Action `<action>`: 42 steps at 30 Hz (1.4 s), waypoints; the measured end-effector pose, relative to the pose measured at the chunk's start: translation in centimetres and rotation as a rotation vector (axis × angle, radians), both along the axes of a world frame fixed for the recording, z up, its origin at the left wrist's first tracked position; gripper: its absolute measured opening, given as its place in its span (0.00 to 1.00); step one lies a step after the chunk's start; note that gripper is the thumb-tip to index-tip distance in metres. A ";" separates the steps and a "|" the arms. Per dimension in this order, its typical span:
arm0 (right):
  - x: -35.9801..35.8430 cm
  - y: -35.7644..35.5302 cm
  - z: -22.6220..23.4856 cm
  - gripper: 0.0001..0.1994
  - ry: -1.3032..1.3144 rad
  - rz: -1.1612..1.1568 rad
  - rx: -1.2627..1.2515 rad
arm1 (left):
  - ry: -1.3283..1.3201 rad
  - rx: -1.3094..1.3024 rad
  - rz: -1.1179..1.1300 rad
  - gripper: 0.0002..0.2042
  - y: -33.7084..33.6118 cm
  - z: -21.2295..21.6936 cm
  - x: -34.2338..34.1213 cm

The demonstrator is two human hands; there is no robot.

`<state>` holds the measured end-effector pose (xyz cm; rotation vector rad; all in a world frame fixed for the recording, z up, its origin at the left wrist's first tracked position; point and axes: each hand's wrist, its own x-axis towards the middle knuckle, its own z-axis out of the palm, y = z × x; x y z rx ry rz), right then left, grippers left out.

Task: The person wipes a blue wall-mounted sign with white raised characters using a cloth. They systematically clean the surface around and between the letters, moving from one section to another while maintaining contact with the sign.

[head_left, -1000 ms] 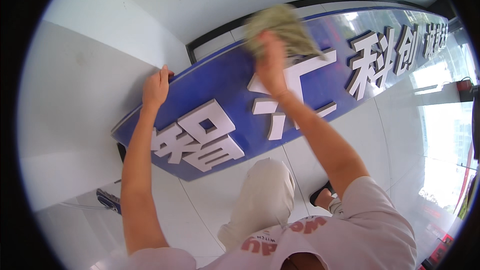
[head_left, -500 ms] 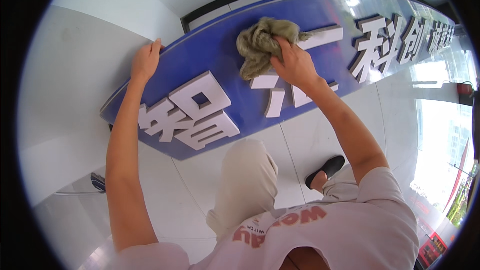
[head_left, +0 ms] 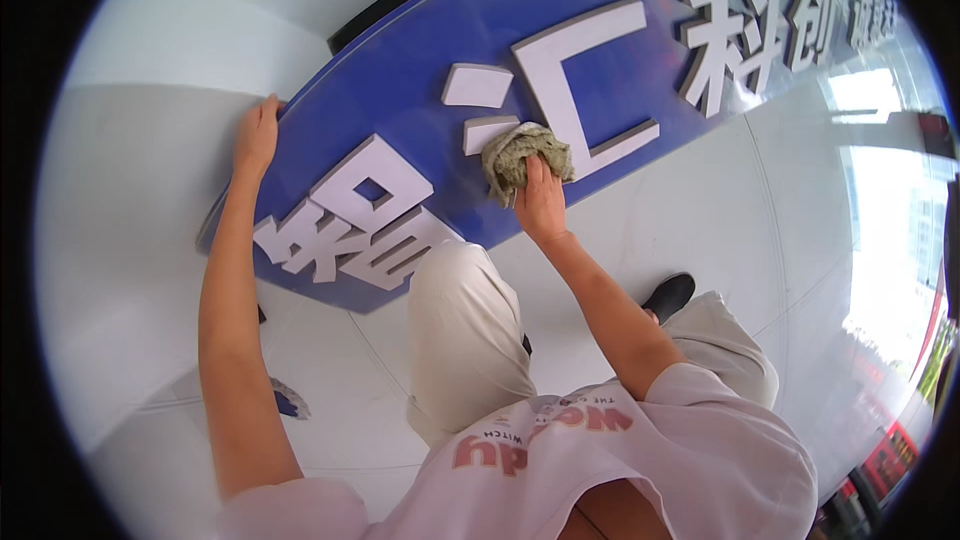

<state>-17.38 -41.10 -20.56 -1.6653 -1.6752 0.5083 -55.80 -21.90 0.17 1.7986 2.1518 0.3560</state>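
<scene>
A long blue sign board (head_left: pixel 420 60) with raised white characters slants across the view, its near edge by my knee. My right hand (head_left: pixel 541 202) is closed on a bunched olive-green cloth (head_left: pixel 522 152), pressed against the lower strokes of the middle white character (head_left: pixel 560 90). Part of that character is covered by the cloth. At the far left edge of the board, my left hand (head_left: pixel 258 138) grips the rim, its fingers curled over the edge. Nearest to it is the leftmost white character (head_left: pixel 365 205).
Smaller white characters (head_left: pixel 730 40) continue to the right on the board. A pale wall (head_left: pixel 170 180) stands at the left. Light floor tiles (head_left: pixel 690 190) lie below, with my black shoe (head_left: pixel 672 292) on them. Bright glass (head_left: pixel 890 240) is at the right.
My right hand has drawn the cloth down toward me, from the top of the middle character to its lower strokes. My left hand stays on the board's edge. The view has shifted.
</scene>
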 end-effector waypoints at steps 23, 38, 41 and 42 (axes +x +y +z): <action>-4.7 9.7 11.4 0.29 0.767 -0.232 0.193 | 0.065 0.047 0.009 0.28 0.2 0.2 -1.2; -0.9 2.7 2.2 0.31 0.538 -0.164 0.043 | 0.054 -0.002 0.022 0.28 0.6 0.3 -2.0; 0.6 -2.4 -1.9 0.29 0.597 -0.202 -0.157 | 0.041 -0.031 0.020 0.28 0.7 0.4 -2.8; 0.8 -4.5 -4.2 0.29 0.560 -0.264 -0.189 | 0.054 -0.021 0.001 0.28 1.0 0.2 -3.3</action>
